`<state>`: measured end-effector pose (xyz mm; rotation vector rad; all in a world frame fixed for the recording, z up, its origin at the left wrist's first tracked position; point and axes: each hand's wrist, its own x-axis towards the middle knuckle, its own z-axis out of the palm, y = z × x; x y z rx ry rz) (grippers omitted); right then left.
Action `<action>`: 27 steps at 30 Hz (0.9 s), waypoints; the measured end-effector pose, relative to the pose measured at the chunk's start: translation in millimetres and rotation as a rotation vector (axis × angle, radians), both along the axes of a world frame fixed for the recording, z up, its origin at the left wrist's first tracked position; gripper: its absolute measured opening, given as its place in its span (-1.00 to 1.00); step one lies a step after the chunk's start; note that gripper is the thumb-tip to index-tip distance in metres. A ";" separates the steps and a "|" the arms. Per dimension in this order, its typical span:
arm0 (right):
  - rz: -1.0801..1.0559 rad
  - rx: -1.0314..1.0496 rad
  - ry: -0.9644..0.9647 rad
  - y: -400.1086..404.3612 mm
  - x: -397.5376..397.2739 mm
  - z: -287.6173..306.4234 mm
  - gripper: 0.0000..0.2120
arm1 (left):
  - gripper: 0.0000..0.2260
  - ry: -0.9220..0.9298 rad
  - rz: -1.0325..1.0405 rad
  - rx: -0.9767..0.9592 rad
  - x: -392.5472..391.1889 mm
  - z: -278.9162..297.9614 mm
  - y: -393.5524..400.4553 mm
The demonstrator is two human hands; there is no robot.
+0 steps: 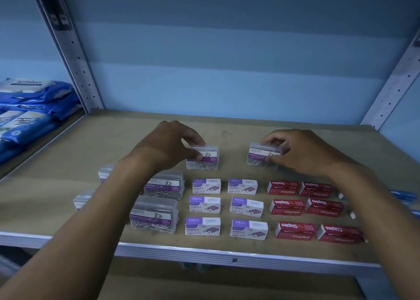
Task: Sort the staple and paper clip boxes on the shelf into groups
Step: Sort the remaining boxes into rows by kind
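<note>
While purple and red staple boxes [246, 206] are sitting grouped on the shelf [227, 253], the left hand [168, 145] and right hand [302, 149] are each pinching a clear paper clip box [203, 157] [263, 156] by its short ends; these are probably light, stiff and slick.

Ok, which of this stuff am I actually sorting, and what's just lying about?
Part of the job:
- clear paper clip boxes, one in the left hand, one in the right hand
- white-and-purple staple boxes
- red staple boxes

Lying about:
- blue packets on the neighbouring shelf, left
</note>
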<state>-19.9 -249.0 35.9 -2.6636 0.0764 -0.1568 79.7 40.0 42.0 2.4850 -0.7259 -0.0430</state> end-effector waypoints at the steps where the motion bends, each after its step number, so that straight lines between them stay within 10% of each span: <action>1: -0.011 0.005 -0.003 0.8 -0.1 -0.2 -0.70 | -0.77 0.000 0.004 -0.008 -0.6 0.2 0.0; 27: 0.091 0.170 -0.141 140.0 37.6 5.6 -0.69 | -0.74 -0.088 0.250 -0.049 4.4 7.2 119.1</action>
